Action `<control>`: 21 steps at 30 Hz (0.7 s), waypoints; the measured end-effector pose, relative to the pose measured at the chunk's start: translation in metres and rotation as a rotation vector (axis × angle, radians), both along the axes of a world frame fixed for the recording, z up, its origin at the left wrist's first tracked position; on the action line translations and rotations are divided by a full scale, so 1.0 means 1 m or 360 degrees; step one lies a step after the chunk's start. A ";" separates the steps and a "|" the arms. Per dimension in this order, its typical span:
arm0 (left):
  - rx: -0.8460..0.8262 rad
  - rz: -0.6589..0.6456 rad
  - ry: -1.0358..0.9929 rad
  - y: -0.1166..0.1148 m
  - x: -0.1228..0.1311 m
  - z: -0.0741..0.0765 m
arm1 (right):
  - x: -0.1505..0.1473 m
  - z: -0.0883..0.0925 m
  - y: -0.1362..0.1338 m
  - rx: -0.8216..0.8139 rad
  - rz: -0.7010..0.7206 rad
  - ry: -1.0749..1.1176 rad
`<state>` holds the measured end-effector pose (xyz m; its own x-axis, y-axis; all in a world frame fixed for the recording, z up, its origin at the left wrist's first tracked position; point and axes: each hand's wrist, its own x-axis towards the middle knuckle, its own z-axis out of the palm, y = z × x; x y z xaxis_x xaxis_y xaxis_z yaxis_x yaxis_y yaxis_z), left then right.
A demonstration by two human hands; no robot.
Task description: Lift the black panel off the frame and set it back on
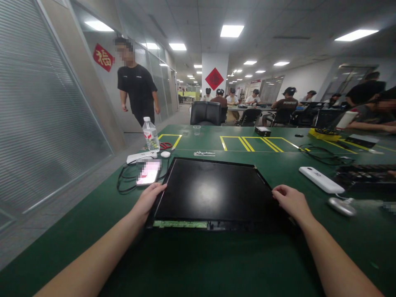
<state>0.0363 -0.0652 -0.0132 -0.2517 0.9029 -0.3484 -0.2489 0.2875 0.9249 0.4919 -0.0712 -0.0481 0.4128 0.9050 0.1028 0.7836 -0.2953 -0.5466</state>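
A black flat display panel (213, 189) lies on the green table (198, 255) in front of me, a green circuit strip (181, 224) showing along its near edge. My left hand (149, 197) grips the panel's left edge, fingers curled over it. My right hand (291, 201) holds the right edge, fingers bent onto the panel's side.
Left of the panel lie a phone (147, 173), black cables (125, 179), a white device (141, 156), a water bottle (151, 134) and red scissors (165, 145). A white power strip (321, 179) and a silver mouse-like object (342, 205) sit right. A person stands at left; others sit behind.
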 end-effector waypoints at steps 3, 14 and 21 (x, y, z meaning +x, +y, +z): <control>0.0022 -0.0022 -0.0010 0.002 -0.002 -0.004 | 0.000 0.000 0.000 0.0030 0.0008 0.0022; -0.0036 -0.0013 -0.0082 0.006 -0.004 -0.015 | 0.001 -0.002 0.001 0.0039 0.0016 0.0004; -0.0017 -0.0074 -0.0167 0.009 -0.005 -0.016 | 0.000 -0.002 0.000 0.0062 0.0022 -0.0019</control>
